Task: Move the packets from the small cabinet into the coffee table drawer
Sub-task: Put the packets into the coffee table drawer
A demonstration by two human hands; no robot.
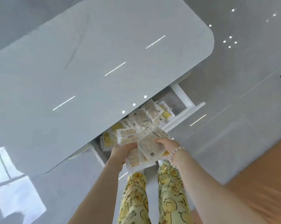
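Holding a bundle (pixel 146 147) of flat sachets, both hands hang just above the open drawer (pixel 184 97), which sticks out from under the bench (pixel 88 62). The left hand (pixel 120 152) grips the stack from below and on its near side, fingers curled under it. The right hand (pixel 166 144), with a bead bracelet (pixel 175 153) at the wrist, pinches the top sachets at their right edge. The sachets fan out at odd angles and are not squared up.

A heap (pixel 144 116) of the same pale and yellow sachets already lies in the drawer, spread across most of what shows.

These look light, thin and limp, with glossy film skins, so they will likely slide over one another and slip from a loose grip. They seem in little danger of breaking, though whatever is inside could be crushed by a hard squeeze. The safest hold is probably the one here: one hand under the stack as a shelf, the other clamping from above or the side. Picking them up by a single corner would likely shed the rest. A low release should keep them inside the drawer walls and off the floor.
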